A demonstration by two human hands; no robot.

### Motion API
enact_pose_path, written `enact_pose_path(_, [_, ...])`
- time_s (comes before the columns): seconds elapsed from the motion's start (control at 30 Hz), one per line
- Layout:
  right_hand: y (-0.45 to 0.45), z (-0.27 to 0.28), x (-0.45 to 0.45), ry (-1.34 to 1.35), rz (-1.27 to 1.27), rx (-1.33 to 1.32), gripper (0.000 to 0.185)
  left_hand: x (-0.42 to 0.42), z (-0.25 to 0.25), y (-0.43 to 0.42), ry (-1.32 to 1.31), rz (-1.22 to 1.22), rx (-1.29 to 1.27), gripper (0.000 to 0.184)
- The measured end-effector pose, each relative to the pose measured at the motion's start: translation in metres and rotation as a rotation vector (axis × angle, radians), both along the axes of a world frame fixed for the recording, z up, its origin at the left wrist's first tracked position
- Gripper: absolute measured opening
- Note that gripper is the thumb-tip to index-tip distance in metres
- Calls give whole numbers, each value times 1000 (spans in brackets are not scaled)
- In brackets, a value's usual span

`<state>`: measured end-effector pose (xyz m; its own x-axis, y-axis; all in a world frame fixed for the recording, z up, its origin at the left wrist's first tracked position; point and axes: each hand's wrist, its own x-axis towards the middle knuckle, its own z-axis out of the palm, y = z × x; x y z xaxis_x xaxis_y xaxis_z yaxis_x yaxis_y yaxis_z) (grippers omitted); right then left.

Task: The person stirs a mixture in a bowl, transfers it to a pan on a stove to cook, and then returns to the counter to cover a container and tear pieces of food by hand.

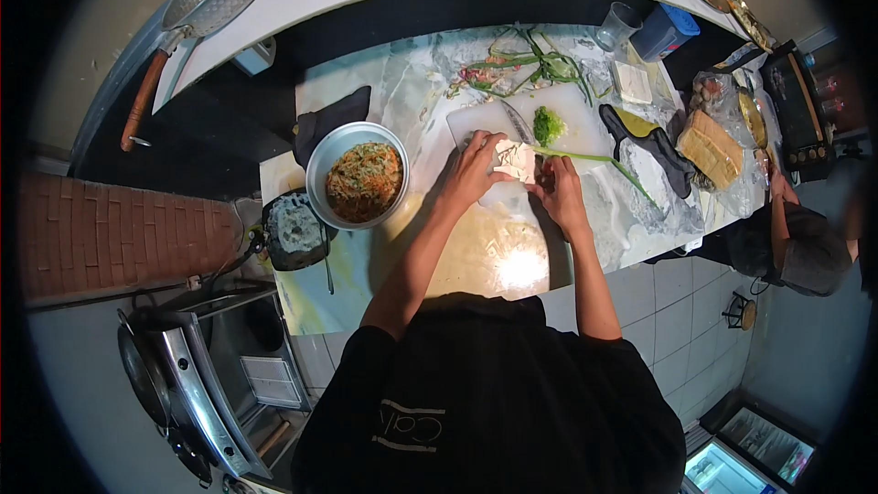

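Observation:
A pale, creased block or packet (515, 162) is held between my two hands above the white cutting board (465, 119). My left hand (474, 167) grips its left side, and my right hand (556, 187) pinches its lower right corner. Directly behind it a knife blade (518, 121) lies on the board, its handle hidden. Chopped green onion (549, 126) forms a small pile to the right of the blade. One long green stalk (585, 157) runs from beside the packet, past my right hand, toward the right.
A metal bowl of shredded food (364, 174) stands at the left, beside a black tray (297, 230). Green trimmings (540, 62), a glass (619, 26) and a white slab (632, 82) lie toward the back. A co-worker (805, 242) is at the far right, near bagged bread (711, 148).

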<state>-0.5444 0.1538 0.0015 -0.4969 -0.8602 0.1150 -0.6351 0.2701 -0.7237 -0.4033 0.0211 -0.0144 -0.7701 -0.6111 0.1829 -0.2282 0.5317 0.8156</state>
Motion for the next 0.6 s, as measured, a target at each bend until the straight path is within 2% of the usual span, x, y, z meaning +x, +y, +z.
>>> enact_pose_path(0.13, [9, -6, -1, 104, 46, 4, 34, -5, -3, -2, -42, -21, 47, 67])
enact_pose_path(0.2, [11, -12, -2, 126, 63, -19, 32, -6, -6, -1, -34, 14, -62, 64])
enact_pose_path(0.43, [14, -16, -2, 159, 93, -49, 28, -9, -9, -2, -69, 28, -78, 62])
enact_pose_path(0.6, [15, -11, 0, 257, 132, -51, 19, -11, -4, -2, -72, 4, -26, 51])
